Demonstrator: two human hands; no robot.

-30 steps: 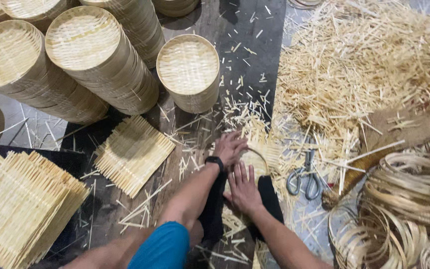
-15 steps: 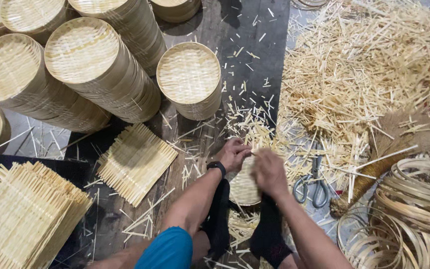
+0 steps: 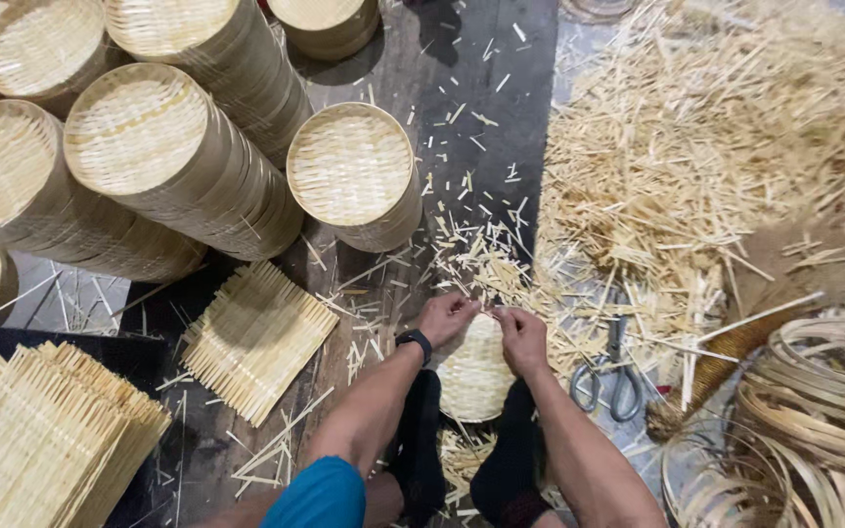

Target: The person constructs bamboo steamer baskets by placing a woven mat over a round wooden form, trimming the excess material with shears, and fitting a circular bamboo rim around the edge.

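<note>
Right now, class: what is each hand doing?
Left hand: closed, gripping the top rim of the round woven bamboo tray.
Right hand: closed, gripping the same rim beside it.

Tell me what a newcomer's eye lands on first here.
First, the tall stacks of round woven bamboo trays leaning across the upper left. Next, the heap of bamboo offcuts on the right. At bottom centre, the left hand and right hand grip a round woven disc.
</note>
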